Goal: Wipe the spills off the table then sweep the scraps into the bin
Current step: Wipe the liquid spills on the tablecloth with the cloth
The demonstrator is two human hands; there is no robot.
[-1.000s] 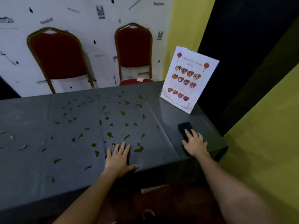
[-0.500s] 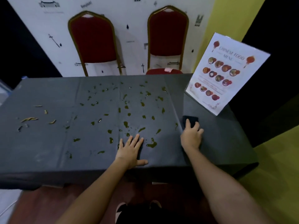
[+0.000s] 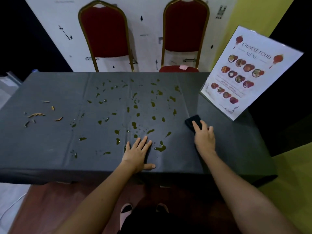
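Observation:
A table under a dark grey cloth [image 3: 50, 149] carries several greenish spills [image 3: 135, 107] across its middle, one large blot [image 3: 160, 147] close to my left hand. Small brown scraps [image 3: 36, 114] lie at the left end. My left hand [image 3: 138, 154] rests flat on the cloth near the front edge, fingers spread, holding nothing. My right hand [image 3: 204, 137] lies on top of a small black cloth [image 3: 193, 121] at the right, fingers pressing on its near part. No bin is in view.
A standing menu card [image 3: 249, 71] leans at the table's right end, just behind the black cloth. Two red chairs with gold frames [image 3: 104, 31] [image 3: 185, 27] stand behind the table against a white wall. My feet [image 3: 126, 210] show below the front edge.
The view has swung left, bringing the scraps and the table's left end into sight. My right hand has slid left with the black cloth under it. My left hand has stayed flat.

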